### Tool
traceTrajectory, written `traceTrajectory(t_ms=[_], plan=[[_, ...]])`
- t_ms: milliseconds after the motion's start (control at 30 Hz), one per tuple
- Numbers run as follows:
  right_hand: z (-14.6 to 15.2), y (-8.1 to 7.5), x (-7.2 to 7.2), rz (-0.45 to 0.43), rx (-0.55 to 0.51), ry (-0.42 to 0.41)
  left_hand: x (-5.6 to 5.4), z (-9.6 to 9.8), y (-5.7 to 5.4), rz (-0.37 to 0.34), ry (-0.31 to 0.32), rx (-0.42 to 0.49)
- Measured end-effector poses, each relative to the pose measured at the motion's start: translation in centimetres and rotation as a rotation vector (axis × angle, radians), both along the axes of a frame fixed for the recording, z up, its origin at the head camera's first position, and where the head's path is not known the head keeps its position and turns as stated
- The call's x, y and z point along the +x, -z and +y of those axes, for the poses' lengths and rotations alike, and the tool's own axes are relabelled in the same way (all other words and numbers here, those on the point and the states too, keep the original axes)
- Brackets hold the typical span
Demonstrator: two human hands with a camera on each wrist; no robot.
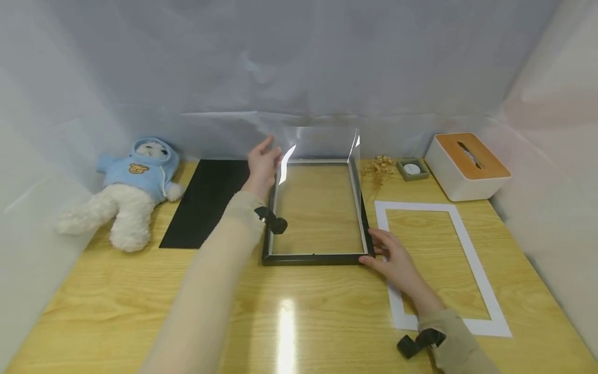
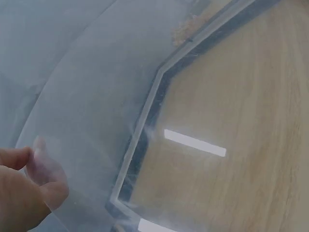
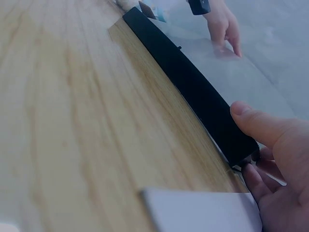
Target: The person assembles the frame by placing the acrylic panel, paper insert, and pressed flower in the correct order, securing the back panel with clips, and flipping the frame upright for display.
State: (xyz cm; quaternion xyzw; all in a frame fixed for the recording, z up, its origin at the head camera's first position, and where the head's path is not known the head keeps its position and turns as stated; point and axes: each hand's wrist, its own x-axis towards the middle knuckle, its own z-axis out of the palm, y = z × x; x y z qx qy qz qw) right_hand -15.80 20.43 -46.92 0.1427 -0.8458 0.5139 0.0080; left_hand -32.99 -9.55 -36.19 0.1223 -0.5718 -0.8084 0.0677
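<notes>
A black picture frame [image 1: 317, 259] lies on the wooden table, with wood grain showing through its opening. Over it a clear plastic sheet [image 2: 91, 96] is raised at its far end and slopes down toward the near side. My left hand [image 1: 263, 165] pinches the sheet's left edge between thumb and fingers, as the left wrist view shows. At the near right corner of the frame, my right hand [image 1: 393, 259] grips with its thumb [image 3: 244, 110] on the top and its other fingers round the outer side.
A white mat border [image 1: 462, 228] lies to the right, partly under my right forearm. Left of the frame is a black board [image 1: 205, 197], then a plush toy [image 1: 135, 176]. Dried flowers [image 1: 379, 167], a small green box [image 1: 413, 175] and a tissue box [image 1: 448, 174] stand at the back right.
</notes>
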Motion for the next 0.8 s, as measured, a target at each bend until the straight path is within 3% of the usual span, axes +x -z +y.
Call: traceTrajectory(t_ms=[233, 400, 500, 667, 800], plan=[[0.1, 0.1, 0.0, -0.011, 0.010, 0.007, -0.2, 0.5, 0.9, 0.027, 0.034, 0.028], [0.0, 0.0, 0.1, -0.009, -0.011, 0.005, -0.1, 0.2, 1.1, 0.001, 0.097, -0.004], [0.0, 0.0, 0.1, -0.015, -0.016, 0.003, 0.1, -0.1, 1.5, 0.024, 0.142, -0.026], [-0.1, -0.1, 0.1, -0.023, -0.010, 0.002, 0.8, -0.9, 2.3, 0.019, 0.221, -0.142], [-0.1, -0.2, 0.1, -0.026, -0.005, 0.007, 2.1, -1.5, 2.9, 0.010, 0.263, -0.269]])
